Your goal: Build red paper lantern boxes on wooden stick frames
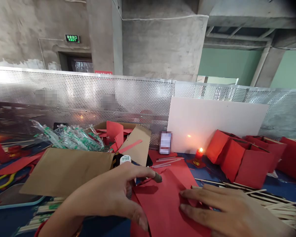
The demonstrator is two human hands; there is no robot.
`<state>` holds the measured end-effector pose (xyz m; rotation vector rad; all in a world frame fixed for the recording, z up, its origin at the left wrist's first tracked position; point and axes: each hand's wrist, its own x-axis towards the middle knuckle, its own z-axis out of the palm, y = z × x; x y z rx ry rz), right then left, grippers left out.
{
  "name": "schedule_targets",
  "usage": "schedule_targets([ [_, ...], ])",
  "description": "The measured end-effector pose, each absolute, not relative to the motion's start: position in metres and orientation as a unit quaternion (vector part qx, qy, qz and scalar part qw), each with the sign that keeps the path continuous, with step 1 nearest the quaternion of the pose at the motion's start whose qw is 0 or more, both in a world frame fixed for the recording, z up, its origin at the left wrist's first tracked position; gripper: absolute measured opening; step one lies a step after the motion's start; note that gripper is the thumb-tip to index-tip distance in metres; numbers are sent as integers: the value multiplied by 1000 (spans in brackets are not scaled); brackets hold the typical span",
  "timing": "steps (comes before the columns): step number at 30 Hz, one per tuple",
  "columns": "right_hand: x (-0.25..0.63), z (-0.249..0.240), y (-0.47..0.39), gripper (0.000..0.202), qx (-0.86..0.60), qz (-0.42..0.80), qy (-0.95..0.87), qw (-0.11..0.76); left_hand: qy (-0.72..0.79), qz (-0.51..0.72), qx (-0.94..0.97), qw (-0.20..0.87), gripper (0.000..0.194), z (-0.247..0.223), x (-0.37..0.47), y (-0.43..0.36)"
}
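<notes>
Behind both hands, cardboard box (135,144) holds red paper scraps (114,133) (loosely).

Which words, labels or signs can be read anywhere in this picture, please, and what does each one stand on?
"EXIT": green sign on the concrete wall above the doorway; the characters over it are too small to read.
Red strip behind the perforated metal screen: no text can be made out.
Card leaning on the white board: blurred, unreadable.
White cap beside the left hand: green marks, too small to read.
Green-printed plastic wrappers: print unreadable.
</notes>
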<state>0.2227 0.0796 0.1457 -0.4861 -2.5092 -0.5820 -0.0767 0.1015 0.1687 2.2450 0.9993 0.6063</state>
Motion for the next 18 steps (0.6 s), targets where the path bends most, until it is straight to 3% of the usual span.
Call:
schedule_targets([
  [5,219,140,82,57,-172,-246,-901,312,375,227,834,335,62,167,-76,104],
  [12,221,154,76,51,-189,-247,-916,254,392,244,808,365,92,157,-79,103],
  [15,222,152,76,56,-193,-239,-908,283,411,241,800,363,94,160,-78,101],
  [18,220,154,73,64,-195,-244,-907,281,461,232,802,300,84,164,-81,94],
])
